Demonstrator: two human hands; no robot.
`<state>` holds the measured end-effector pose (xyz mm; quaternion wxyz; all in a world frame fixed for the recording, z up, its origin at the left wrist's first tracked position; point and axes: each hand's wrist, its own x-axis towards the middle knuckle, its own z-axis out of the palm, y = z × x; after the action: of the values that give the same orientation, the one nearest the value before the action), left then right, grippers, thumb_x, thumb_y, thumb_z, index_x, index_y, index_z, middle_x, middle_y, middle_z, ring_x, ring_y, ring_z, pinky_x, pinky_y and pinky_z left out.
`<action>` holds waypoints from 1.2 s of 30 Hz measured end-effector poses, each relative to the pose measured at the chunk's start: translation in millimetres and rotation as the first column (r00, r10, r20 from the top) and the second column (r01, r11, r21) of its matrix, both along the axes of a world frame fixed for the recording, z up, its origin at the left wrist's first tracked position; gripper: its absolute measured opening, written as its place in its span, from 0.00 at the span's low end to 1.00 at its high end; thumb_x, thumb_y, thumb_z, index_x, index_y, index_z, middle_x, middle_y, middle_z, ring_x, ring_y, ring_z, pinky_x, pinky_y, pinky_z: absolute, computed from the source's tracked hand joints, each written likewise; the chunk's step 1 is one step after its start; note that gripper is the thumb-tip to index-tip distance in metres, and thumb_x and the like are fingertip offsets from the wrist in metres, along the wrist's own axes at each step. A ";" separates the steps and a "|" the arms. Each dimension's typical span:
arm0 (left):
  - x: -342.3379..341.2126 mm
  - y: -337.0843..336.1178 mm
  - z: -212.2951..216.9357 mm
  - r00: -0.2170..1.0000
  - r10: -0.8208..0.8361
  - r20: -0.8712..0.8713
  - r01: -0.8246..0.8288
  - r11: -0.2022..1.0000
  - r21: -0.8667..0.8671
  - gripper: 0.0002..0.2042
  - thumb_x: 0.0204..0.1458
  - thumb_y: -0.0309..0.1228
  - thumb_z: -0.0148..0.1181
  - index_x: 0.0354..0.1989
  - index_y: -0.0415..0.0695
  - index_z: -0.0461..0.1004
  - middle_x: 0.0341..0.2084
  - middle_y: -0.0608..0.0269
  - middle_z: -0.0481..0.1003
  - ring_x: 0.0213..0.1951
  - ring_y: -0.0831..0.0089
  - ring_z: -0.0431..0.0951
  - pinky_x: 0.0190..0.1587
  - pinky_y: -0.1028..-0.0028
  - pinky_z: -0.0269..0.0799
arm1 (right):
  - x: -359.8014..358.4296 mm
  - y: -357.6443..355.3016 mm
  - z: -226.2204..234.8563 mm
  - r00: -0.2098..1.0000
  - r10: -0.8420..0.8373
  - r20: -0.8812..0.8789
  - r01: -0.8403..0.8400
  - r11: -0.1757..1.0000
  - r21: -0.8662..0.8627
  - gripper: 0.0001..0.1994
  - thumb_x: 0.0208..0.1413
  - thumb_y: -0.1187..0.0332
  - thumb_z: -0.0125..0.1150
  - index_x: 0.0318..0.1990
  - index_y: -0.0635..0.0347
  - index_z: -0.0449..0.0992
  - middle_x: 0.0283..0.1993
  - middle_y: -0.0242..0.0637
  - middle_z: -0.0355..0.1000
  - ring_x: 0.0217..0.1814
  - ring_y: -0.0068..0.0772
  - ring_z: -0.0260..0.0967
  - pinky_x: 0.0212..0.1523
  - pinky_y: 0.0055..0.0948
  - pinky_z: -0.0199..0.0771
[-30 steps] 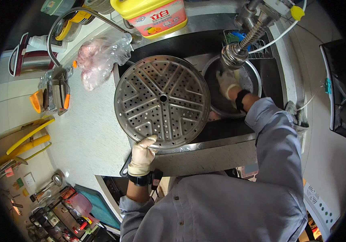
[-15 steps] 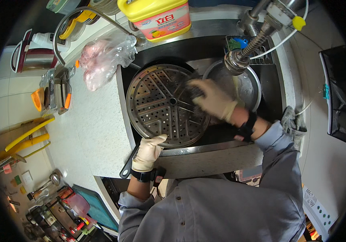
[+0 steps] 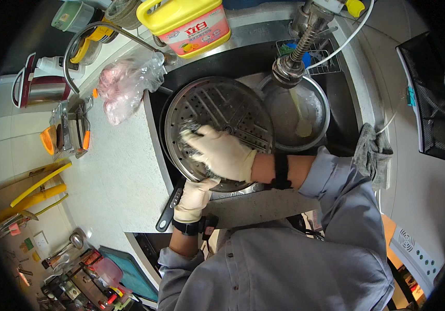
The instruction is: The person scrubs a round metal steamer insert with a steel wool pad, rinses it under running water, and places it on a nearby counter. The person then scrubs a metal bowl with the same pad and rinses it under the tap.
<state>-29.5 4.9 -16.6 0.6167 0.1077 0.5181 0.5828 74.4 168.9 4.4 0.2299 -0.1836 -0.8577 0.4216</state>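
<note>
“One gloved left hand (image 3: 194,199) is closed on the near rim of a round, perforated steel steamer tray (image 3: 212,98), set over the left side of a dark sink (image 3: 344,119).”

“Where is the action?”

“On the tray's face: the gloved right hand (image 3: 222,153) lies across it, fingers bent over a blurred silvery wad (image 3: 189,126), perhaps steel wool. How firmly it grips is impossible to tell.”

“What could go wrong?”

“With only one hand at the rim, a hard push on the far side could tip the tray or twist it loose. Swung right, it could strike the round metal basin (image 3: 279,119) just beside it.”

“Anything else?”

“A stream falls from the tap (image 3: 288,70) into that basin; unwatched, it could overflow. And a black handle (image 3: 166,212) juts beside the left hand, where a bump could shift it.”
</note>
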 end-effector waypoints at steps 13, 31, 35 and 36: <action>4.1 2.8 20.1 0.997 -0.048 -0.056 0.052 0.996 0.074 0.28 0.43 0.13 0.62 0.56 0.40 0.66 0.50 0.62 0.70 0.50 0.70 0.71 0.55 0.68 0.68 | -6.0 -6.1 20.2 0.993 0.108 0.049 -0.108 0.994 0.012 0.22 0.57 0.64 0.55 0.58 0.59 0.63 0.44 0.56 0.65 0.34 0.55 0.71 0.35 0.42 0.73; -3.2 -18.4 23.7 0.982 0.184 -0.050 -0.173 0.970 0.173 0.24 0.45 0.20 0.66 0.53 0.39 0.68 0.41 0.64 0.75 0.39 0.69 0.77 0.44 0.71 0.73 | 65.5 88.6 -30.9 0.963 -0.028 0.268 0.260 0.360 -0.896 0.28 0.50 0.57 0.67 0.55 0.65 0.69 0.48 0.40 0.74 0.49 0.31 0.72 0.52 0.28 0.71; -11.5 -21.8 41.9 0.961 -0.009 -0.277 0.059 0.983 0.173 0.27 0.46 0.25 0.66 0.56 0.38 0.65 0.43 0.65 0.72 0.32 0.77 0.71 0.34 0.77 0.68 | 75.2 99.0 -24.4 0.956 -0.119 0.269 0.293 0.287 -0.912 0.33 0.49 0.57 0.70 0.58 0.66 0.66 0.48 0.40 0.74 0.49 0.28 0.72 0.50 0.24 0.72; -14.6 -21.9 46.2 0.978 0.019 -0.209 0.042 0.957 0.288 0.29 0.47 0.29 0.65 0.58 0.38 0.63 0.47 0.61 0.72 0.37 0.74 0.72 0.39 0.73 0.70 | 77.5 103.4 -23.4 0.958 -0.087 0.273 0.286 0.272 -0.919 0.34 0.48 0.57 0.70 0.59 0.66 0.65 0.48 0.41 0.74 0.49 0.28 0.72 0.49 0.24 0.73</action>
<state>-44.2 -17.1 29.6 0.5396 0.2610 0.4879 0.6346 151.9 272.3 -18.9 0.0509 -0.4180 -0.4287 0.7993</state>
